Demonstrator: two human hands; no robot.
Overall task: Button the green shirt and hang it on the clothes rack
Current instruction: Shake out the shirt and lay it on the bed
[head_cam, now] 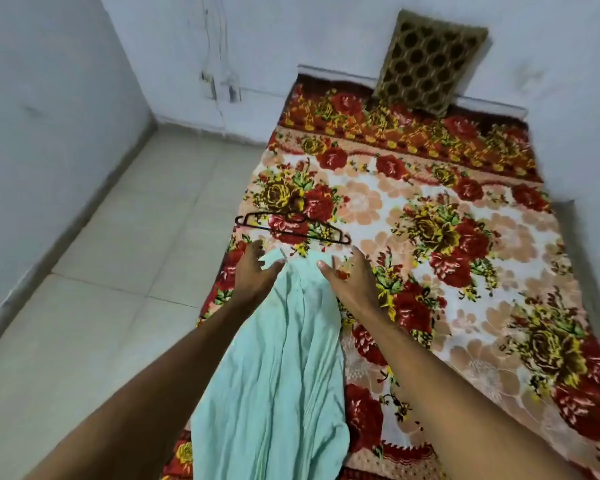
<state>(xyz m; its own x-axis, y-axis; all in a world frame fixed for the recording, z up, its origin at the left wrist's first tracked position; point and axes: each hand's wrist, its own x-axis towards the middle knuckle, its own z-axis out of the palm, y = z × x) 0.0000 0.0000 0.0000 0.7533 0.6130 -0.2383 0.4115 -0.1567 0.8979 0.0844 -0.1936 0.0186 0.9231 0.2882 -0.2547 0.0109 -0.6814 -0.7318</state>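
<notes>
Where the floral blanket (pixel 430 209) covered the bed, a pale green shirt (pixel 278 358) lay crumpled lengthwise near its left edge. The left hand (pixel 257 271) and right hand (pixel 350 282) flanked the shirt's far end, fingers spread, each grip apart and holding nothing. A black hanger (pixel 291 226) lay just beyond them. A patterned pillow (pixel 426 64) leaned against the wall.

The room is lit with soft, even light. It is not very bright. There are no strong shadows and no shiny glare. The whole picture looks a bit blurry and smeared. Straight lines bend near the edges, like the wall (pixel 49 98) corner.
</notes>
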